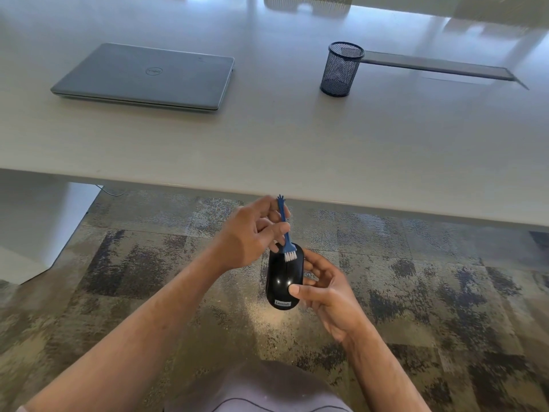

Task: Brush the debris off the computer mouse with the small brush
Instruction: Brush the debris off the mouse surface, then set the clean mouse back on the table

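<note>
Pinching the small blue-handled, white-bristled brush [285,233], the left hand [249,236] sets bristles, seemingly touching, on the far end of the glossy black computer mouse [284,278], gripped lengthwise by the right hand [322,288].

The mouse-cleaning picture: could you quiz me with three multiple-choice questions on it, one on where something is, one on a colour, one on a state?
1. Where is the mouse?
A. on the table
B. held over the carpet, below the table edge
C. in the mesh cup

2. What colour is the brush handle?
A. blue
B. red
C. yellow

3. What state is the laptop in?
A. open
B. closed
C. standing on edge

Answers:
1 B: the right hand holds it in front of the table, above the carpet.
2 A: the handle pinched by the left hand is blue, with white bristles on the mouse.
3 B: its lid lies flat, logo up.
</note>
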Demonstrator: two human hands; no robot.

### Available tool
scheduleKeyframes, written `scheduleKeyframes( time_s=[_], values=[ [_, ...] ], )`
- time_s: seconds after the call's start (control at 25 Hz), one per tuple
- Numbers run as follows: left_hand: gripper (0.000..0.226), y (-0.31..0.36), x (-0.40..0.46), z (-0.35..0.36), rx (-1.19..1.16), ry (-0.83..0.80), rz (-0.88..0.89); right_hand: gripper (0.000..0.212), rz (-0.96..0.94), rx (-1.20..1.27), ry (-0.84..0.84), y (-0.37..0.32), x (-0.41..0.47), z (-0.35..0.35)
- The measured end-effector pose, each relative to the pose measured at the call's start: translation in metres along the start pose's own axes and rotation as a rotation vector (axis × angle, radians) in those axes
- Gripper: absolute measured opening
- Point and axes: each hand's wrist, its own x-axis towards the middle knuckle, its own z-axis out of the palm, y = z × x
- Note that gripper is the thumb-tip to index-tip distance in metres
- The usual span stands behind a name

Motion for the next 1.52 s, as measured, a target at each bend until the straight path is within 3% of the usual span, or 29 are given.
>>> scheduleKeyframes(
  time_s=[0.24, 0.52, 0.72, 0.84, 1.08, 1.28, 1.52],
  values=[
    [0.013, -0.006, 0.007, -0.005, 0.198, 0.166, -0.033, 0.069, 0.001, -0.004, 0.015, 0.004, 0.0, -0.001],
    [0.019, -0.01, 0.002, -0.008, -0.03, 0.085, 0.007, 0.074, 0.002, 0.003, 0.033, 0.0, 0.003, -0.003],
    [0.024, -0.013, 0.002, -0.015, 0.015, 0.267, -0.023, 0.079, 0.012, -0.013, 0.051, -0.006, 0.006, -0.003],
    [0.015, -0.015, 0.003, -0.023, -0.098, 0.224, -0.019, 0.077, 0.007, -0.012, 0.051, -0.009, 0.011, 0.0],
    [0.016, -0.013, 0.006, -0.032, -0.021, 0.307, -0.08, 0.077, 0.012, -0.017, 0.022, -0.011, 0.016, 0.007],
    [0.016, -0.005, 0.014, -0.037, -0.107, 0.237, -0.03, 0.078, 0.011, -0.056, 0.001, -0.015, 0.021, 0.016],
    [0.02, 0.004, 0.026, -0.051, 0.052, 0.317, -0.042, 0.076, -0.055, -0.057, -0.029, -0.029, 0.023, 0.029]
  ],
)
